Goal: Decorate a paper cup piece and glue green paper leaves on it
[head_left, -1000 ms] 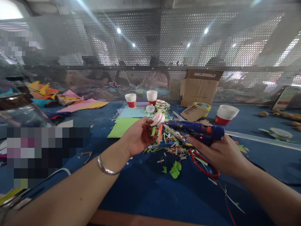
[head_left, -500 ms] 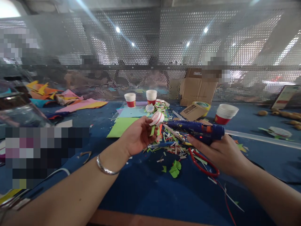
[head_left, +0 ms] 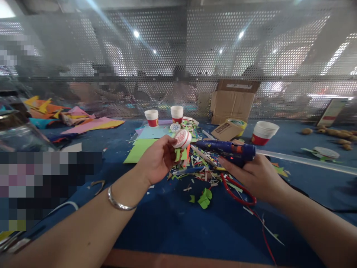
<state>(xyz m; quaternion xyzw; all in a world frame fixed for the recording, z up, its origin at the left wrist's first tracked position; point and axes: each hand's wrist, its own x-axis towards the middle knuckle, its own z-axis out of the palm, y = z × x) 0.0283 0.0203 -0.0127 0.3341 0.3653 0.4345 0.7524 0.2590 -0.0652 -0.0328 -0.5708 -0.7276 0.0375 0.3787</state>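
Observation:
My left hand (head_left: 157, 158) pinches a small round white paper disc (head_left: 182, 138) with a red drawn pattern and a red band along its edge. A green paper strip hangs below it. In my right hand (head_left: 256, 175) is a blue hot glue gun (head_left: 223, 147), a red light glowing on its body and a clear glue stick (head_left: 301, 159) sticking out the back. Its nozzle points left, right beside the disc's rim; whether they touch I cannot tell. Red-handled scissors (head_left: 240, 195) lie below the gun among paper scraps (head_left: 200, 163).
Paper cups stand at the back (head_left: 151, 118) and right (head_left: 264, 133). Behind are a cardboard box (head_left: 233, 104) and a perforated metal screen (head_left: 156, 63). Coloured paper (head_left: 92, 125) and a glass jar (head_left: 22, 134) occupy the left. Green sheets (head_left: 138, 150) lie mid-table; brown nut-like pieces (head_left: 337, 133) are at right.
The view has shifted slightly, so most things sit a little further left. Both hands keep their holds, with the glue gun's nozzle still close to the disc's edge.

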